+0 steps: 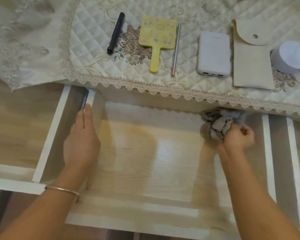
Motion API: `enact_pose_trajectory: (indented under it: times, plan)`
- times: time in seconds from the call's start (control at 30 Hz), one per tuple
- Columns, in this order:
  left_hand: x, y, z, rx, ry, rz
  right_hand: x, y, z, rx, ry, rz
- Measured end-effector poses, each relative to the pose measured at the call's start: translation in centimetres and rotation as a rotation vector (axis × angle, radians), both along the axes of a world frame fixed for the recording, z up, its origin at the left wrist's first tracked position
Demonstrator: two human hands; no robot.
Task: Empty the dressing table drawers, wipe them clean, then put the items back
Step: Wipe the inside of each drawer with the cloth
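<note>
Head view: I am watching right hand [237,137] fingers clenching cloth [218,123] at far right corner of empty drawer [145,153]; left hand [81,141] lying flat, released, on left wall. I am fearing cloth snagging lace trim [163,91], dragging power bank [214,52] off worktop [87,49].

No legible txt, brand or nr anywhere. White power bank [214,54]: faint grey mark near its top edge, too blurred to read. Yellow hand mirror [157,32]: pink/purple printed motifs only, no lettering can be made out.
</note>
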State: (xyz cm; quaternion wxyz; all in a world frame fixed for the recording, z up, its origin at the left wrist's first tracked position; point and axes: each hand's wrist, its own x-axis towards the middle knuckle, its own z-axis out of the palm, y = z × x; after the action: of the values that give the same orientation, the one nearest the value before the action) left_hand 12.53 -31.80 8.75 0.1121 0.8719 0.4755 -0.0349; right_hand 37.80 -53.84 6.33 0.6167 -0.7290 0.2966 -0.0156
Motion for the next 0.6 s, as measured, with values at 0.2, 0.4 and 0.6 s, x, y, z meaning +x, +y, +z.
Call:
enact_pose_trajectory:
  times: [0.2, 0.4, 0.6]
  plan:
    - [-0.1, -0.1, 0.0, -0.005, 0.008, 0.011, -0.4, 3.2, -0.3, 0.035, -0.028, -0.209]
    - [-0.1, 0.0, 0.1, -0.015, 0.01, 0.022, -4.7, 5.4, -1.1, -0.016, -0.029, 0.101]
    - [-0.2, 0.2, 0.1, -0.026, -0.01, 0.015, 0.6, 1.6, -0.1, 0.303, 0.024, -0.327]
